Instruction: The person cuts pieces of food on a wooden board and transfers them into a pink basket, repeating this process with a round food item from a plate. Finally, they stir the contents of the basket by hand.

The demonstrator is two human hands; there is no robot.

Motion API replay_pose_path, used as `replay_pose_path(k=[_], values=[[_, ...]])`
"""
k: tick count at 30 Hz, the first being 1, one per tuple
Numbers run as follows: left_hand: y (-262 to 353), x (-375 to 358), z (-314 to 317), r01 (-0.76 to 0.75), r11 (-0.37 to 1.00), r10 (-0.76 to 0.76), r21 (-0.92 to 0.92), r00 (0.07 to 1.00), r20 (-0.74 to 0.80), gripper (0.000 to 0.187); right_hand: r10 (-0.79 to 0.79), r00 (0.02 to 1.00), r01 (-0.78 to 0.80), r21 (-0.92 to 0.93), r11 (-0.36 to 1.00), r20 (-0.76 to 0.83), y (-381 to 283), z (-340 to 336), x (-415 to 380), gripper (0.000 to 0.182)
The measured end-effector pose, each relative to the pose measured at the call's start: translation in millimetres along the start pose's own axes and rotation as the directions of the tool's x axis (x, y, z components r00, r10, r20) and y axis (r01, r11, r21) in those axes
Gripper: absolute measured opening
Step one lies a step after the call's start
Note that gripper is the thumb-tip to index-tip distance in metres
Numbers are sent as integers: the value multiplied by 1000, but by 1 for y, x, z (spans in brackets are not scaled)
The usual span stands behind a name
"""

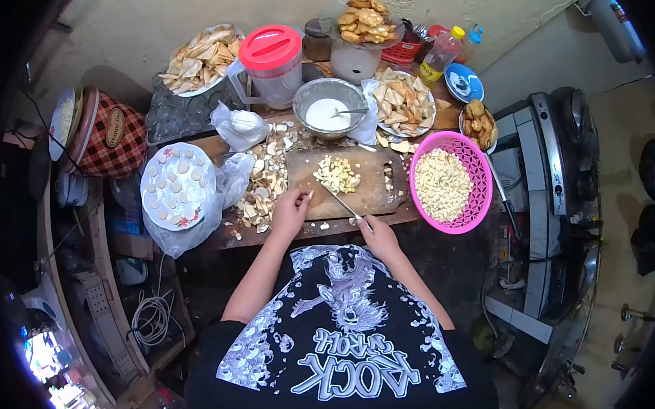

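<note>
Knife (343,204) and diced pieces (337,177) on the cutting board (379,170).
The right hand (376,234) is closed around the knife's handle at the board's near edge; the left hand (291,209), fingers pinched, seems to hold a pale bit at its near-left corner. A pink basket (484,171) stands right of the board.
</note>
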State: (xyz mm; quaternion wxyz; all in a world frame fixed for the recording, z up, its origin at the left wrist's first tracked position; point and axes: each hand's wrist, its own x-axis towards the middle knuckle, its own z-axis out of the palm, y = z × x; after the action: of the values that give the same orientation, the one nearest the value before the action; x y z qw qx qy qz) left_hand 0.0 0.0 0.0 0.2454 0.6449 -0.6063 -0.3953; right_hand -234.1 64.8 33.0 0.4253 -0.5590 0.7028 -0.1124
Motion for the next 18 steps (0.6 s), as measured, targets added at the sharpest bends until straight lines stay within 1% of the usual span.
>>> replay_pose_path(k=[2, 3, 5, 8, 11, 14, 18], values=[[3, 0, 14, -153, 985, 156, 75, 988, -25, 14, 38, 999, -38, 45, 998, 15, 2, -5, -7, 37], [-11, 6, -9, -212, 968, 224, 136, 971, -85, 13, -19, 1000, 19, 87, 996, -7, -12, 22, 1, 36], [-12, 2, -2, -304, 936, 335, 180, 926, -177, 12, -72, 996, 78, 99, 992, -53, -3, 30, -3, 35], [-14, 0, 0, -339, 904, 392, 261, 900, -189, 13, -83, 995, 87, 84, 993, -47, -9, 30, -8, 33], [-19, -2, -2, -355, 908, 390, 222, 910, -140, 13, -113, 993, 115, 49, 992, -43, -17, 32, -12, 33], [-22, 1, 3, -372, 913, 397, 169, 904, -157, 11, -143, 988, 145, 33, 989, -60, -21, 34, -15, 33], [-20, 2, 7, -372, 911, 401, 181, 900, -172, 8, -124, 991, 122, -47, 991, -46, -22, 32, -16, 31]])
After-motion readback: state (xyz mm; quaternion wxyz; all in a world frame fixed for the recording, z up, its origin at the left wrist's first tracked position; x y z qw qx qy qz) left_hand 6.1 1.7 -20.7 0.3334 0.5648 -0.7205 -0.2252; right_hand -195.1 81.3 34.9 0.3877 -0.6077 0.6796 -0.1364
